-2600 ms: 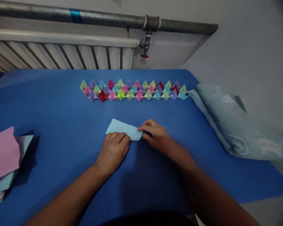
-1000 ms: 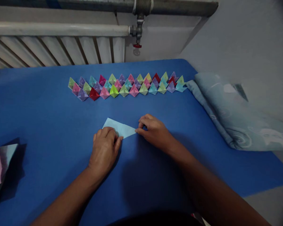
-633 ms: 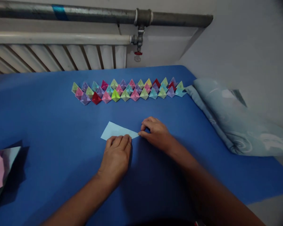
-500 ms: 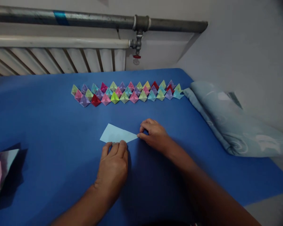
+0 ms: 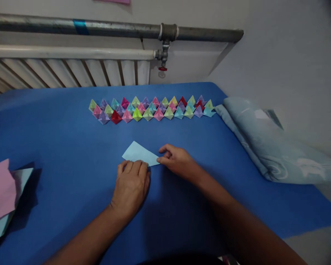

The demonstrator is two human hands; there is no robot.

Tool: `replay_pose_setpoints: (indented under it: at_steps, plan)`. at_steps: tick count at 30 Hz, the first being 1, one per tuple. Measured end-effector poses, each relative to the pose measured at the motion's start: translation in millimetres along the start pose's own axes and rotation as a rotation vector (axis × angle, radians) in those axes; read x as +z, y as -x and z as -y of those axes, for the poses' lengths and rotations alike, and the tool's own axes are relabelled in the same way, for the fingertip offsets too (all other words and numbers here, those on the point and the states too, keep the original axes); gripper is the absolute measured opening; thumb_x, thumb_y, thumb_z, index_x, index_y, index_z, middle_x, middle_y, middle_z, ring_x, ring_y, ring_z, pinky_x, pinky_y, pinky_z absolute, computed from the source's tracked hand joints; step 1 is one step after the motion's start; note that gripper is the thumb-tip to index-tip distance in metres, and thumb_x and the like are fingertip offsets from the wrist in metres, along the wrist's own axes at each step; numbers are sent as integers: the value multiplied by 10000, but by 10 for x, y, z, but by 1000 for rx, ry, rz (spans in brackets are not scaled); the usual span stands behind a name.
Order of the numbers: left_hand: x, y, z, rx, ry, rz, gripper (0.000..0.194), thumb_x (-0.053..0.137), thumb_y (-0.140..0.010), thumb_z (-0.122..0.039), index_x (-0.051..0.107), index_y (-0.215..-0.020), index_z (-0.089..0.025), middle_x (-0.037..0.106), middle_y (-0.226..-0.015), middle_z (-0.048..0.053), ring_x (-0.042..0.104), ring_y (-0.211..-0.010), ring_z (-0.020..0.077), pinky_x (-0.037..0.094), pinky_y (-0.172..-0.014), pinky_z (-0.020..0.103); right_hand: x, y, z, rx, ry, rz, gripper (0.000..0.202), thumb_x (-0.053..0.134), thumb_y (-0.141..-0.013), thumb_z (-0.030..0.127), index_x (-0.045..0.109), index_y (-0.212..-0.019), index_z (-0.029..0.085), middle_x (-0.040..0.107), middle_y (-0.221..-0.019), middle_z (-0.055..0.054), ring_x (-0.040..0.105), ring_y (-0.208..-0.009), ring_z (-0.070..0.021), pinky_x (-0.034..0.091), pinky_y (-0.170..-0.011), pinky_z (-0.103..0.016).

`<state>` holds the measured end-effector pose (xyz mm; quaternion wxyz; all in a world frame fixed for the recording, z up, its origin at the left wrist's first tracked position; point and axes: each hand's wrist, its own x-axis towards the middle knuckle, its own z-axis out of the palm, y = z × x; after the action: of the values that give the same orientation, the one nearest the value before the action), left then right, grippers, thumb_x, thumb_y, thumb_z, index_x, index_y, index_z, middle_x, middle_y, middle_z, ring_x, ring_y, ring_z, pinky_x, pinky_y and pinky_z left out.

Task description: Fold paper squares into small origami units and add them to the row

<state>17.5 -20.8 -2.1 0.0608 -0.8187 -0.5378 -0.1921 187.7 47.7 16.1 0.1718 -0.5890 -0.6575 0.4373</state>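
Observation:
A light blue sheet of origami paper (image 5: 139,151), folded to a kite-like shape, lies on the blue surface with its narrow tip to the right. Along its near edge, the fingers of my left hand (image 5: 131,186) press it down, close together and bent, hiding part of that edge. My right hand (image 5: 178,160) has thumb and forefinger at the narrow tip, the thumb touching the paper and the forefinger curled just above it. Beyond the sheet, several folded paper pieces (image 5: 147,115) in many colours stand in three close rows.
At the left edge lies a stack of pink and light blue paper (image 5: 1,189). A folded grey-green cloth (image 5: 267,143) rests on the right side of the blue surface (image 5: 71,158). Behind it are a white radiator (image 5: 71,53), a metal pipe (image 5: 121,30) and a red-handled valve (image 5: 163,59).
The view has shifted a little, showing more of the paper stack at left. The light blue paper has turned slightly clockwise, and my right thumb now reaches further over its tip.

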Motion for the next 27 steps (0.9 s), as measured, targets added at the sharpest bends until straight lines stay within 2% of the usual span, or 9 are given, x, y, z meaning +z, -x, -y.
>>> replay_pose_setpoints:
  at_steps: [5, 8, 11, 13, 15, 18, 21, 24, 27]
  plan:
    - [14, -12, 21, -14, 61, -19, 189, 574, -893, -240, 631, -1014, -107, 689, -937, 117, 619, -864, 264, 430, -873, 452, 19, 28, 49, 60, -319, 83, 272, 624, -699, 182, 572, -966, 195, 452, -546, 102, 388, -484, -78, 299, -480, -220]
    - [3, -24, 36, -14, 107, -63, 155, 545, -904, -206, 636, -983, -108, 695, -908, 113, 623, -839, 254, 427, -873, 451, 54, 107, 117, 50, -522, 137, 296, 633, -698, 222, 558, -984, 199, 432, -537, 112, 358, -467, -69, 282, -471, -214]
    - [-40, -32, 100, -69, 278, -141, 154, 500, -918, -169, 652, -910, -148, 697, -833, 66, 622, -796, 213, 421, -876, 426, 46, 174, 171, -14, -671, 134, 307, 636, -744, 332, 562, -1015, 208, 508, -609, 80, 387, -490, -73, 292, -471, -217]
    - [-92, -40, 159, -230, 535, -184, 116, 550, -902, -223, 657, -887, -183, 684, -797, 26, 611, -760, 177, 442, -813, 365, 16, 201, 190, -91, -695, 11, 300, 614, -784, 396, 579, -1022, 217, 585, -740, 33, 459, -567, -88, 343, -510, -231]
    - [-153, -59, 208, -488, 898, -203, 92, 618, -864, -295, 656, -852, -211, 649, -738, -18, 577, -676, 127, 445, -678, 276, -12, 220, 200, -184, -627, -137, 284, 641, -775, 390, 603, -1001, 222, 630, -904, -8, 544, -741, -117, 421, -646, -260]
    - [-219, -100, 222, -802, 1402, -169, 114, 702, -791, -320, 651, -775, -219, 604, -665, -55, 526, -587, 74, 407, -565, 198, -11, 248, 216, -263, -526, -135, 349, 729, -699, 326, 616, -1014, 226, 648, -1045, -27, 567, -975, -163, 420, -875, -315]
    - [-219, -129, 182, -898, 1648, -55, 152, 779, -701, -290, 661, -735, -201, 628, -666, -50, 542, -588, 63, 425, -580, 185, 46, 262, 219, -211, -582, 10, 436, 737, -688, 307, 585, -1090, 234, 658, -966, -7, 602, -891, -157, 447, -806, -305]
    - [-171, -134, 153, -937, 1704, 29, 196, 814, -651, -292, 669, -719, -179, 652, -681, -30, 566, -610, 71, 449, -611, 194, 108, 236, 188, -121, -665, 100, 420, 693, -713, 290, 560, -1108, 235, 618, -758, 47, 581, -660, -120, 436, -631, -262]
    - [-135, -139, 157, -966, 1694, 89, 224, 818, -640, -319, 675, -724, -169, 656, -671, -19, 571, -604, 79, 455, -607, 204, 132, 190, 148, -61, -674, 140, 418, 697, -695, 269, 556, -1086, 222, 596, -695, 65, 561, -598, -110, 420, -582, -246]
